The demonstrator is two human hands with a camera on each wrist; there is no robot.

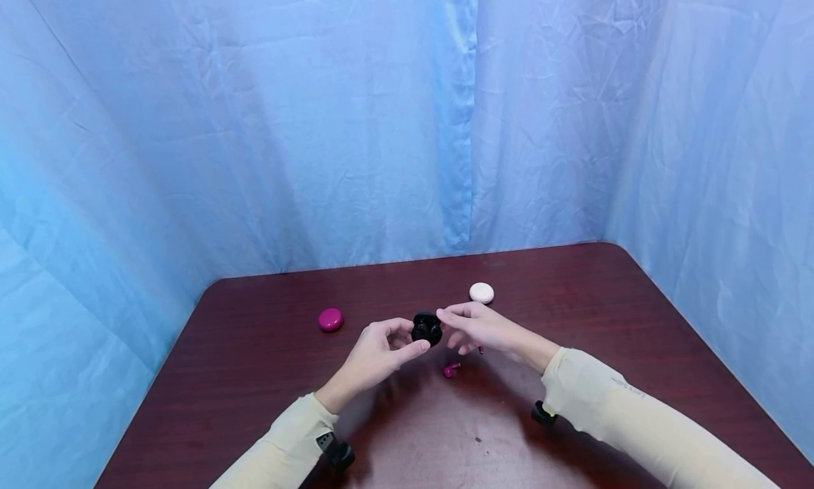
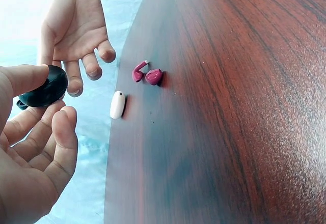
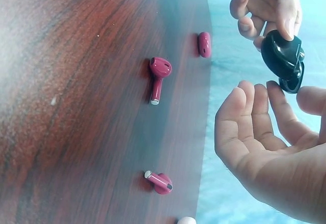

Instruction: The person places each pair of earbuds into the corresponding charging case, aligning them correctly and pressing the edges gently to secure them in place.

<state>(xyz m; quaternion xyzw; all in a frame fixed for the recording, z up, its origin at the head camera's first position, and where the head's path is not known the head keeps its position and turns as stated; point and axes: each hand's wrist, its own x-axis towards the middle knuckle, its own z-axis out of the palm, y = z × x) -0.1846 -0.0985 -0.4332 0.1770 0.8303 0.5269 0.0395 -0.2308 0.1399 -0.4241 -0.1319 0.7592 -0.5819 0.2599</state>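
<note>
A small black earbud case (image 1: pixel 427 331) is held above the table by my left hand (image 1: pixel 375 355), thumb on one side and fingers on the other. Its lid stands raised, and in the right wrist view shiny dark rounded shapes show between base and lid (image 3: pixel 292 84). My right hand (image 1: pixel 485 328) is at the lid's edge, index fingertip and thumb close to it; whether they grip it is unclear. Its other fingers are loosely bent. Below on the table lie two magenta earbuds, one nearer earbud (image 3: pixel 160 68) and another earbud (image 3: pixel 162 183), partly hidden behind the right hand in the head view.
A closed magenta case (image 1: pixel 330 320) sits on the dark red wooden table (image 1: pixel 267 376), left of the hands. Beyond the right hand lies a white rounded case (image 1: pixel 481 293). Pale blue curtains (image 1: pixel 356 121) surround the table's back and sides.
</note>
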